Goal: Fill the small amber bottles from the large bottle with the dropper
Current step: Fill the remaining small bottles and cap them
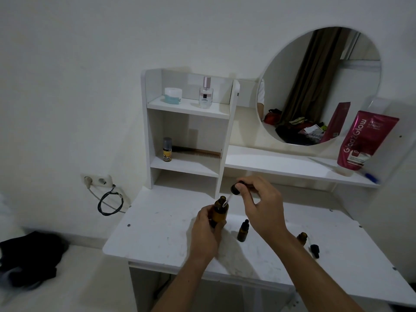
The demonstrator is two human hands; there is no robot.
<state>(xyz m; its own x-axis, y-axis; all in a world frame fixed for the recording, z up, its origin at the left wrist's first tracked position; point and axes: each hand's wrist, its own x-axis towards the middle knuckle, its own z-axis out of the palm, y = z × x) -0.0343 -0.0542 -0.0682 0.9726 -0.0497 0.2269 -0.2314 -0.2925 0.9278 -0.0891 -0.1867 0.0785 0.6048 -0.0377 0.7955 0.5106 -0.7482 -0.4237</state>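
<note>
My left hand point(206, 233) grips the large amber bottle point(220, 212) and holds it just above the white table point(157, 235). My right hand point(261, 203) pinches the black bulb of the dropper point(235, 189); its glass tube slants down into the bottle's open neck. A small amber bottle with a black dropper cap point(243, 231) stands on the table between my forearms. Another small amber bottle, uncapped point(302, 238), stands to the right of my right forearm, with a loose black dropper cap point(314, 250) lying beside it.
A white shelf unit point(155, 136) stands at the table's back and holds a jar, a perfume bottle, a small spray can and a comb. A pink tube point(360, 140) leans by the round mirror point(319, 86). A wall socket with a coiled cable point(110, 201) is to the left.
</note>
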